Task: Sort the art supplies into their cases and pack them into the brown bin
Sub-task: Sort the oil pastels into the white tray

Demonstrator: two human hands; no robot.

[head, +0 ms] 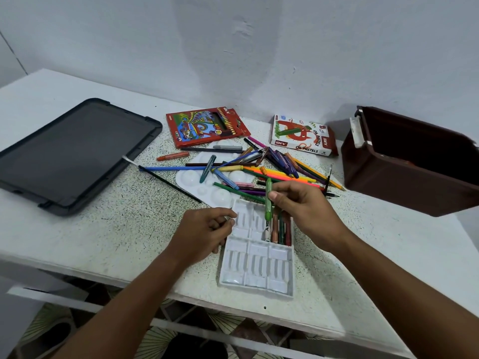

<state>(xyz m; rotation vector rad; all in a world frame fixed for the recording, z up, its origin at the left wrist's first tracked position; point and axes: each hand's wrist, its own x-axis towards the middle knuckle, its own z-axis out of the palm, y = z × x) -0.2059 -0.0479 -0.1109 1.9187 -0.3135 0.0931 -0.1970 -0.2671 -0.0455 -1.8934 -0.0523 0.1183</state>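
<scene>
My right hand (303, 211) pinches a green oil pastel (268, 200), held nearly upright over the white plastic pastel tray (256, 270). Several pastels (281, 229) lie in the tray's upper right section. My left hand (204, 231) holds the tray's left edge with curled fingers. Behind the tray is a loose pile of pencils and pastels (274, 167) over a white paint palette (191, 177). A red coloured-pencil box (204, 126) and a white oil pastels box (302, 138) lie near the wall. The brown bin (412, 174) stands open at the right.
A dark grey lid (75, 154) lies flat on the left part of the white speckled table (116, 229). A thin black brush (169, 183) lies beside the palette. The wall runs close behind the boxes. The table's front edge is just below the tray.
</scene>
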